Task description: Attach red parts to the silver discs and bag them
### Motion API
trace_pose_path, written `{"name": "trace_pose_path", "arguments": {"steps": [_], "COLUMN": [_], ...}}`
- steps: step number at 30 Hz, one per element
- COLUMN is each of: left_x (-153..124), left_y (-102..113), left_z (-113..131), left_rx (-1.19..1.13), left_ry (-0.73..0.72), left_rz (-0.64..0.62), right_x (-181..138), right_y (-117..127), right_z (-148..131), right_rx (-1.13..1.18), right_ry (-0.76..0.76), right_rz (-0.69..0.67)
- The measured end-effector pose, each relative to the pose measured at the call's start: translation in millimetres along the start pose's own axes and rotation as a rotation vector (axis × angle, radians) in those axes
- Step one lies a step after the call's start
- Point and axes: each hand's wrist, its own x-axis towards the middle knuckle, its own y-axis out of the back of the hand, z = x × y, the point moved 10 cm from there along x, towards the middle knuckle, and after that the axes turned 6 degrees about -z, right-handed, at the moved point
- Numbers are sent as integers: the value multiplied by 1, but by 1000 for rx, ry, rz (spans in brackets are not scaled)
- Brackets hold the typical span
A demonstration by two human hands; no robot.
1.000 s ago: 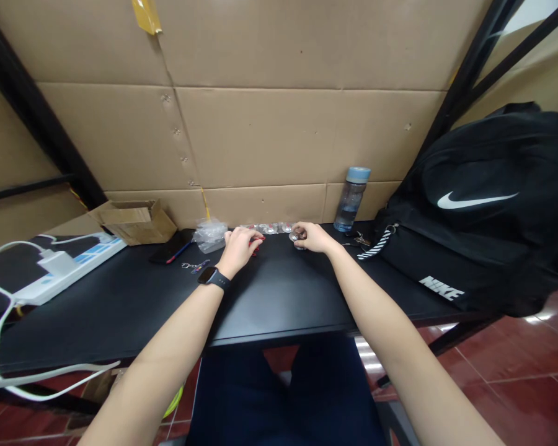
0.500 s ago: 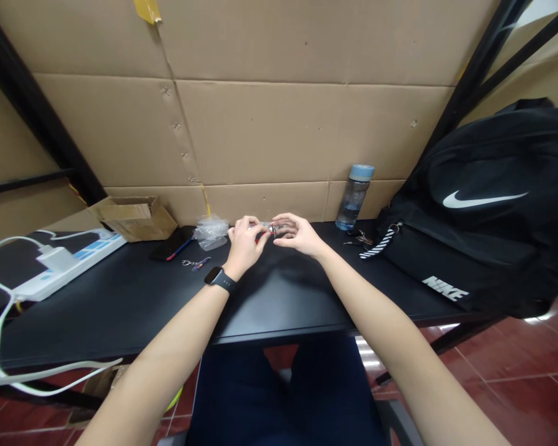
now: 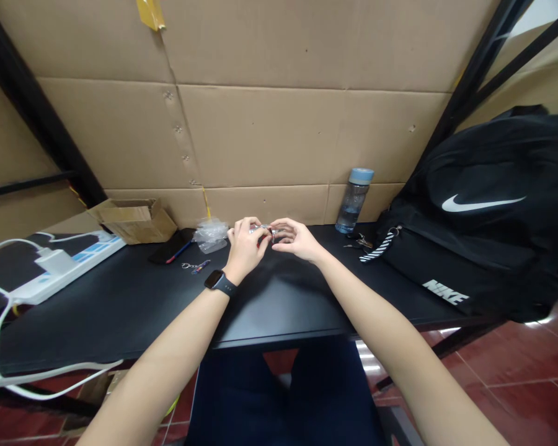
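Observation:
Above the black table, close to the cardboard wall, both hands meet at a small red and silver item (image 3: 272,235), mostly covered by fingers; its kind cannot be made out. My left hand (image 3: 246,246), with a dark watch (image 3: 220,282) on its wrist, is closed on the left part of it. From the other side, the bent fingers and thumb of my right hand (image 3: 295,240) close on its right end. Left of my left hand lie a crumpled clear plastic bag (image 3: 211,235) and a small keychain (image 3: 196,266).
On the left are a white power strip (image 3: 74,270) with cables, an open cardboard box (image 3: 137,222) and a black phone (image 3: 170,246) with a pen (image 3: 181,249). A water bottle (image 3: 354,201), keys (image 3: 363,241) and a black backpack (image 3: 483,204) stand or lie on the right.
The whole view has shifted slightly. My hands stay together at the same spot, with a little more red of the item showing between the fingers.

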Motion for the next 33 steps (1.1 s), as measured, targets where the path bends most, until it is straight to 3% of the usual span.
{"name": "trace_pose_path", "arguments": {"steps": [18, 25, 33], "left_x": [-1, 0, -1], "left_y": [-1, -4, -9], "left_z": [6, 3, 3], "left_rx": [38, 12, -21], "left_ry": [-37, -6, -26], "left_rz": [-22, -49, -73], "right_x": [-2, -2, 0], "right_y": [2, 8, 7], "right_z": [9, -6, 2], "right_rx": [53, -224, -176], "right_ry": [-78, -54, -43], "right_rz": [40, -2, 22]}}
